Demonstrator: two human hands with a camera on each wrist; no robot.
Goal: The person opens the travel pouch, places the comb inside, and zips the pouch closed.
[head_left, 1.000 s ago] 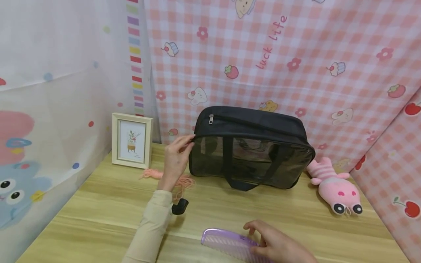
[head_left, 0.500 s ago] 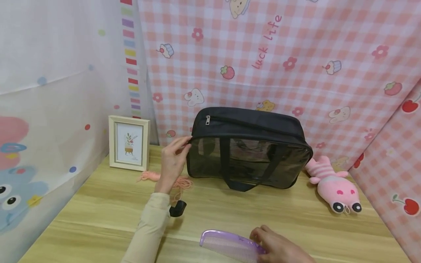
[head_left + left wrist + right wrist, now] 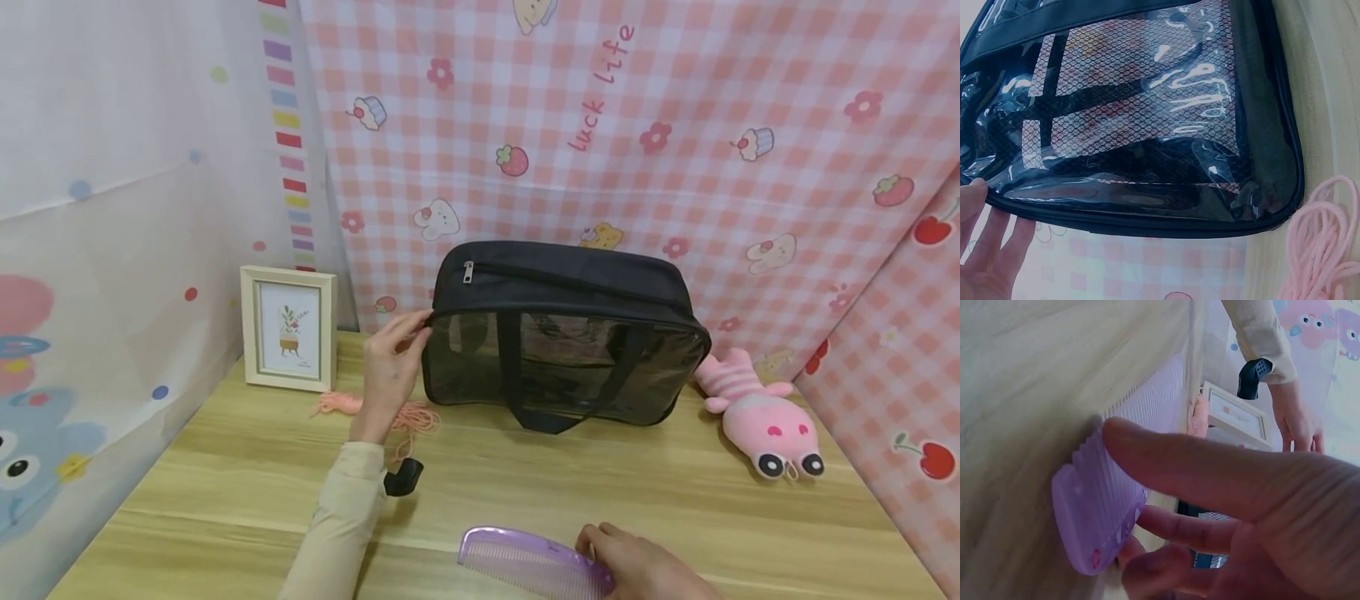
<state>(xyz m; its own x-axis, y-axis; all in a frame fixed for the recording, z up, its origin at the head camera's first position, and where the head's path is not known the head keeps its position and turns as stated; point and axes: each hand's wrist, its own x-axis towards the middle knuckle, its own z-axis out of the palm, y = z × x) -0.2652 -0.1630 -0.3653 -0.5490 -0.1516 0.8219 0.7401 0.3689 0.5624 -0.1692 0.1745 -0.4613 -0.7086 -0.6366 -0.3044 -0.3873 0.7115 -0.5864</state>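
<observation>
A black bag [image 3: 480, 358] with see-through sides, a zip along its top and a strap handle stands at the back of the table. My left hand [image 3: 393, 367] pinches its left edge; in the left wrist view the thumb lies on the front and the fingers [image 3: 1013, 250] pass behind the piping. At the front of the table is a purple comb [image 3: 517, 554], teeth towards me. My right hand [image 3: 637, 562] grips its right end, thumb [image 3: 1147, 447] over the teeth and fingers against the spine. Part of that end is hidden by the hand.
A cream picture frame [image 3: 326, 333] stands at the back left. Pink cord [image 3: 416, 417] lies by the bag, partly behind my left wrist, where a black wrist camera [image 3: 405, 477] sits. A pink plush toy [image 3: 776, 425] lies right of the bag. Patterned cloth [image 3: 547, 108] hangs behind.
My right hand has closed its fingers and thumb round the comb's right end. The left hand keeps its hold on the bag. The head view has shifted slightly.
</observation>
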